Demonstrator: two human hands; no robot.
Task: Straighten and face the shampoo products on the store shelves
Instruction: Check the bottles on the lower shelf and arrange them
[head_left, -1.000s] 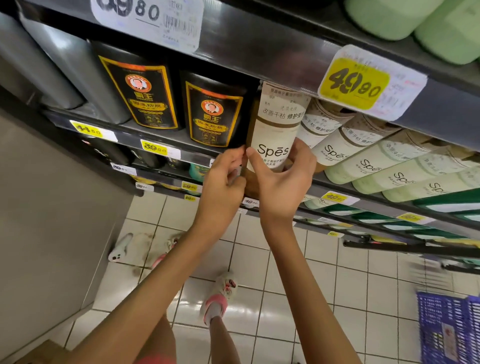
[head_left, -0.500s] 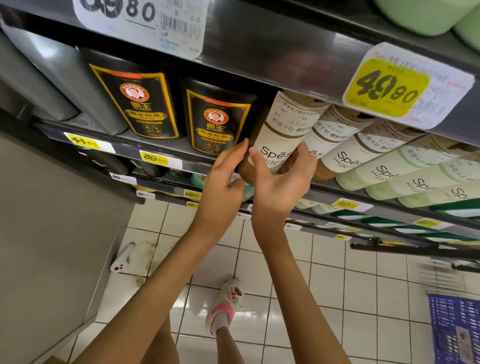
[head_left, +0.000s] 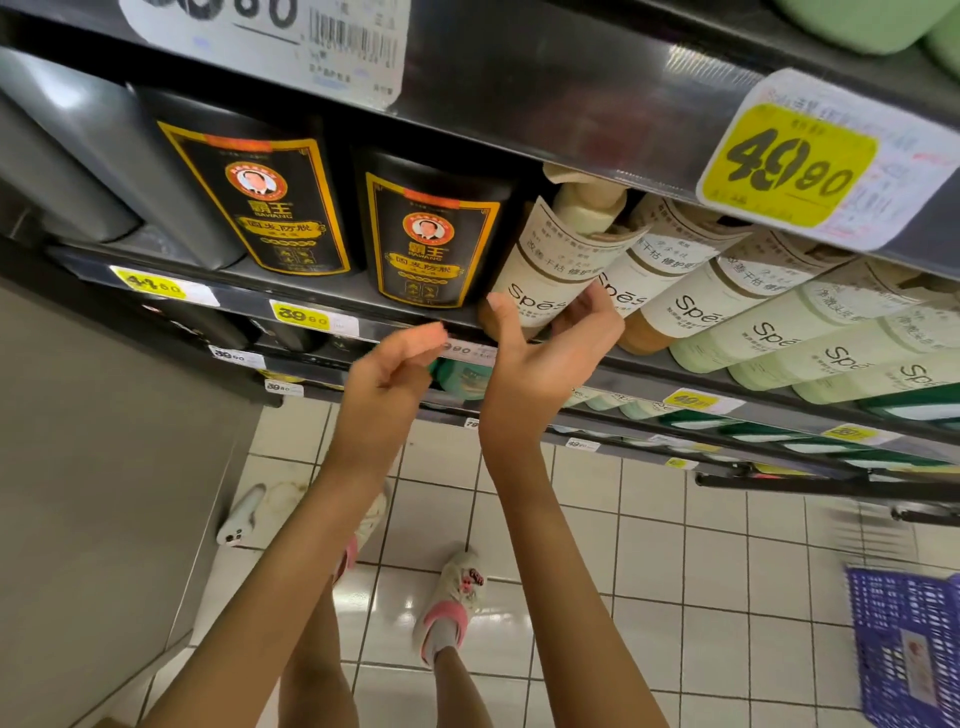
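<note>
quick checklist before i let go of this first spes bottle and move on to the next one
1. Right hand grips the first Spes bottle near its base: ok.
2. Left hand off the bottles, holding nothing: ok.
3. Label faces the aisle: ok, the Spes name is readable.
4. Base flat on the shelf: cannot tell, the hand hides it.
5. Front flush with the second Spes bottle: cannot tell.

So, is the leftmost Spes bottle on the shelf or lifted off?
On the shelf: the leftmost Spes bottle stands at the edge beside its neighbours, right hand gripping its base.
</note>
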